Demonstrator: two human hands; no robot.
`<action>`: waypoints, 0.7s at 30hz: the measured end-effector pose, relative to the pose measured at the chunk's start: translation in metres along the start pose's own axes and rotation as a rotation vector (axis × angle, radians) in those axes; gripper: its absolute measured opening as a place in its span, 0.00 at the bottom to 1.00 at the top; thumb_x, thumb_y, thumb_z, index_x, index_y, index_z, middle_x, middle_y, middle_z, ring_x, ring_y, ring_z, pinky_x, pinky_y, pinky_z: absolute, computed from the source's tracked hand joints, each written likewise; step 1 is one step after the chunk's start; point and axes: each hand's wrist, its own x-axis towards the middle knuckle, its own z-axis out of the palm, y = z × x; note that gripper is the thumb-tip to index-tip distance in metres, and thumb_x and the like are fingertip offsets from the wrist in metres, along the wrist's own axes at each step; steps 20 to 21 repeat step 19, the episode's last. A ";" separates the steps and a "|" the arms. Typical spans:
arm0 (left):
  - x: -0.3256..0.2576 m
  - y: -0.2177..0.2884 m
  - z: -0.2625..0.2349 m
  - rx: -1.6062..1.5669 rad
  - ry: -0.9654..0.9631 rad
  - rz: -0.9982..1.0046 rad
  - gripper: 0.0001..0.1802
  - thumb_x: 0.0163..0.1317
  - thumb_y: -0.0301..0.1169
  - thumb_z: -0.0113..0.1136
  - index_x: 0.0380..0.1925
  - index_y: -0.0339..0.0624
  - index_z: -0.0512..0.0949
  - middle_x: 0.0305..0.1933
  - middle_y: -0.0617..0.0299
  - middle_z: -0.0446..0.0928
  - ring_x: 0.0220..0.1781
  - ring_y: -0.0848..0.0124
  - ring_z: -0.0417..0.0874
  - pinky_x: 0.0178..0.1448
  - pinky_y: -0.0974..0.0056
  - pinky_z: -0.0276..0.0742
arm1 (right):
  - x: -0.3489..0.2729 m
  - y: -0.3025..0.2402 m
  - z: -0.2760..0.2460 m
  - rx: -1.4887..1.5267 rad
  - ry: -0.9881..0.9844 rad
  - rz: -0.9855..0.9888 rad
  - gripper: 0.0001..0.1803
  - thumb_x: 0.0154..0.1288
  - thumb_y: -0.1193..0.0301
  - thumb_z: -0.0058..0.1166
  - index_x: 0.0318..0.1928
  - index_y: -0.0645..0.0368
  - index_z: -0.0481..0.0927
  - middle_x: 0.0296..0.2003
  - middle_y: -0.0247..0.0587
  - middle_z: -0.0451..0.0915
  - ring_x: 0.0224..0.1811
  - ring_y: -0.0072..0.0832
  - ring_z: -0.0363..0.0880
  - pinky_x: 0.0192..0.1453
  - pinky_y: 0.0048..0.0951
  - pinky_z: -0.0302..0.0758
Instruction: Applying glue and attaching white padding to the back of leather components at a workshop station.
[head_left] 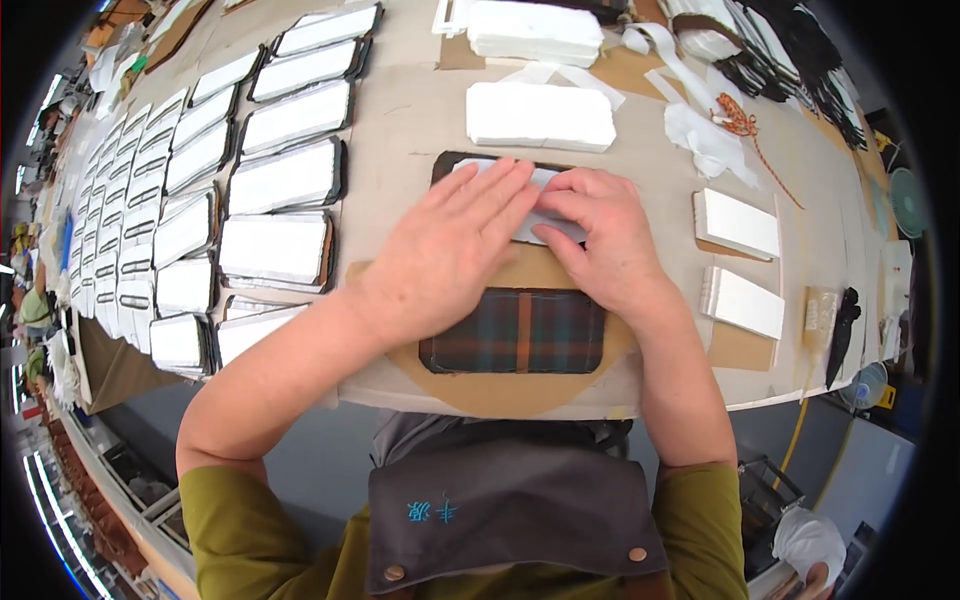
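A white sheet [527,228] lies on a dark, round-cornered panel [447,163], mostly hidden under my hands. My left hand [450,245] is open, its straight fingers resting flat across the sheet. On the other side, my right hand [605,235] bends its fingers and thumb against the sheet, gripping it near its right side; the exact contact is partly hidden. Closer to me, a dark plaid fabric panel [480,335] with an orange stripe lies flat on a brown board [400,372].
Stacks of white sheets [540,115] stand beyond my hands. Rows of dark-edged panels topped with white [275,245] fill the left of the table [400,110]. Two smaller white stacks [737,222], a brush-like tool [822,315] and orange cord [738,118] lie at right.
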 end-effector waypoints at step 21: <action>0.011 0.002 0.013 -0.066 -0.003 -0.205 0.19 0.59 0.16 0.51 0.51 0.37 0.77 0.49 0.46 0.77 0.52 0.49 0.77 0.57 0.51 0.75 | -0.009 -0.005 -0.003 -0.130 -0.001 0.000 0.12 0.60 0.71 0.63 0.45 0.51 0.86 0.45 0.34 0.79 0.52 0.34 0.77 0.65 0.41 0.64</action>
